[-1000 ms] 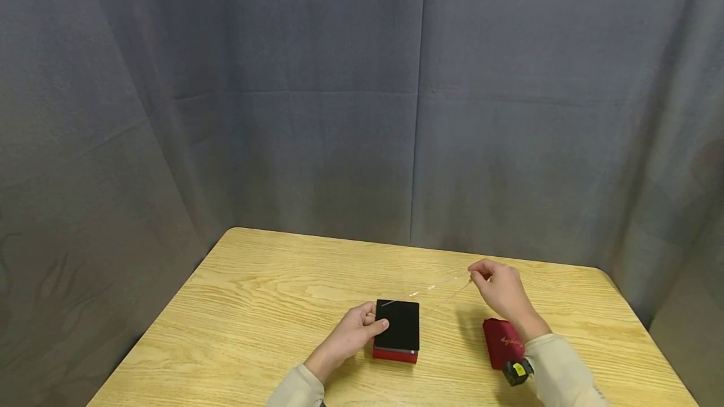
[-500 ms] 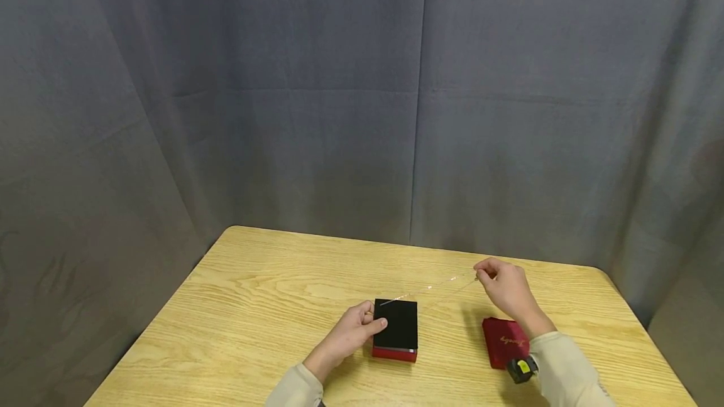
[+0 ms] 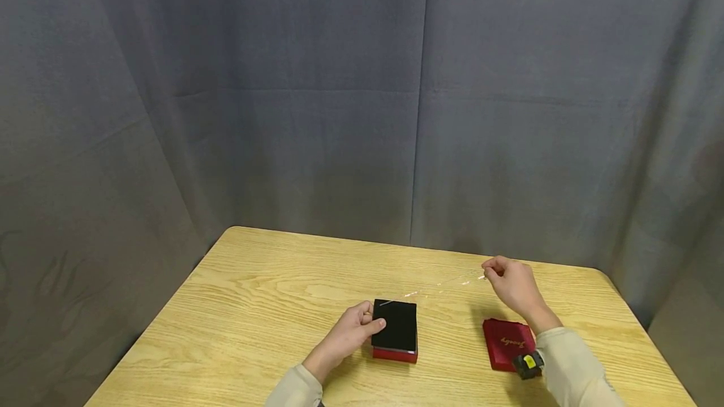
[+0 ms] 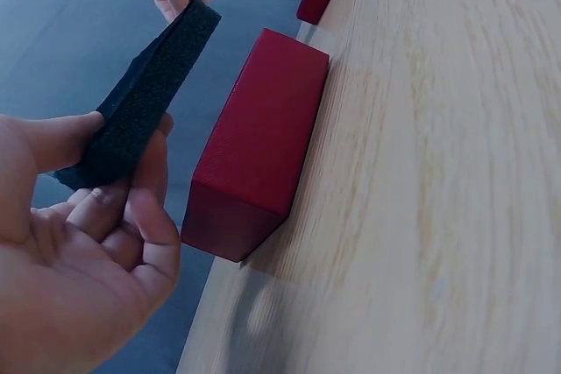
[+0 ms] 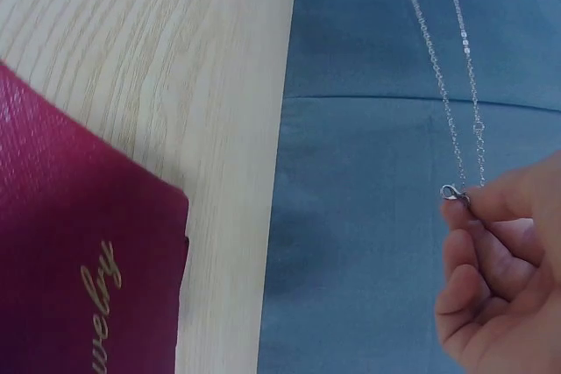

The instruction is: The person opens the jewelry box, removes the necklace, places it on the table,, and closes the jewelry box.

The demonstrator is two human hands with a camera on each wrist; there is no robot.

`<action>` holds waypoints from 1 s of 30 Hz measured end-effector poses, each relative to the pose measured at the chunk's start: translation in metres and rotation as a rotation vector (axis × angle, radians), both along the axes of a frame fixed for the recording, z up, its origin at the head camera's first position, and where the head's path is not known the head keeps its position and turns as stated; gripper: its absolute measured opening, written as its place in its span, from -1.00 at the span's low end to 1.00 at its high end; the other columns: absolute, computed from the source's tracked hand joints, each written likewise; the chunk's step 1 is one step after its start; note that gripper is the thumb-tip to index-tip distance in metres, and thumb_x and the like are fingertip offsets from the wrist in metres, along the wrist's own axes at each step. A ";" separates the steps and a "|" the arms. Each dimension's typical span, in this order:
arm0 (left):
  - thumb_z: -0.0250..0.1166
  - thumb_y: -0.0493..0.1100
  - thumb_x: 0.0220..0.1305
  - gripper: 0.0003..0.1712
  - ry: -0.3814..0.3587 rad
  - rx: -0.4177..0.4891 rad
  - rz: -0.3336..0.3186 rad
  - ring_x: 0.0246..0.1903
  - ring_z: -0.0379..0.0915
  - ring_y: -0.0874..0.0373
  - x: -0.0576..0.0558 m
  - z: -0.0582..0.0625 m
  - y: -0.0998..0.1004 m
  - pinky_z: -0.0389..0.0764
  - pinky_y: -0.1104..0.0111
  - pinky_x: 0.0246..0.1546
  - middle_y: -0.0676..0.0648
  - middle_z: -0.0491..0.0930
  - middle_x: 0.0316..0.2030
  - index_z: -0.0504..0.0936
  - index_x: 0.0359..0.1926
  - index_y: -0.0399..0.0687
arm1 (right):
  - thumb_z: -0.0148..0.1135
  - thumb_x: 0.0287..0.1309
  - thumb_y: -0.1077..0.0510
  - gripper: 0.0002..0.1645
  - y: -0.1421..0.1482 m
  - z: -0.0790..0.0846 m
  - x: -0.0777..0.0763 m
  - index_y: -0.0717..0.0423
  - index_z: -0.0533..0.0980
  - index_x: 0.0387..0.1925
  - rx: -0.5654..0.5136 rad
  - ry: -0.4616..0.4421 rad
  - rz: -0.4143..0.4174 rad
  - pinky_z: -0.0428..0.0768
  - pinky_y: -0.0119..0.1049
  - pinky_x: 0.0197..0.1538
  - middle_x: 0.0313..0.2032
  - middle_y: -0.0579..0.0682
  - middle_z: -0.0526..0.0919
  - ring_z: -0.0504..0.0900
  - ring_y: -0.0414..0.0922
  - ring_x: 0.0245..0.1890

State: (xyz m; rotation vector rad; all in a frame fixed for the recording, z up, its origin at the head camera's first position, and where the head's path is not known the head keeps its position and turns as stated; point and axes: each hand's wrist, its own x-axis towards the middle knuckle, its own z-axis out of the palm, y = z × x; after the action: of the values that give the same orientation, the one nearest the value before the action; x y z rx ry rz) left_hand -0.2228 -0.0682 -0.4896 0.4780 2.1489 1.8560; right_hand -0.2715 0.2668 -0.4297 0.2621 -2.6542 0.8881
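Observation:
My left hand (image 3: 349, 333) grips a black foam pad (image 4: 145, 98) between thumb and curled fingers, tilted in the left wrist view, above an upright red box (image 4: 259, 120). A thin silver necklace (image 5: 434, 54) runs from the pad's far edge across to my right hand (image 3: 515, 284). There, thumb and forefinger pinch the chain's end, with the small clasp (image 5: 451, 192) showing at the fingertips. Two strands stretch away from the pinch. How the necklace is fixed to the pad is too small to tell.
A dark red leathery piece with gold lettering (image 3: 503, 341) lies on the wooden table (image 3: 283, 281) below my right wrist. Grey curtains (image 3: 317, 143) hang behind the table's far edge and along the sides.
My right hand has moved slightly right and away from the pad, drawing the necklace out longer. The left hand and the pad have barely moved.

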 end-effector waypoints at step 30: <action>0.18 -0.24 0.33 -0.89 0.008 -0.034 -0.040 -0.40 0.38 0.25 0.001 0.002 0.010 0.29 0.33 -0.18 0.03 0.54 -0.60 0.48 -0.25 -0.24 | 0.09 0.23 0.29 -0.82 0.017 -0.015 -0.015 0.24 0.62 -0.35 0.011 -0.083 -0.046 0.42 -0.26 -0.43 -0.45 0.00 0.66 0.50 -0.15 -0.47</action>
State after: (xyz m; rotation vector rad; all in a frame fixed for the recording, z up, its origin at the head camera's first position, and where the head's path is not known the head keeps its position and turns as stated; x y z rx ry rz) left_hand -0.2220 -0.0584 -0.4876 0.5178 2.1571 1.7964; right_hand -0.2870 0.2835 -0.4447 0.1692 -2.7300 0.8879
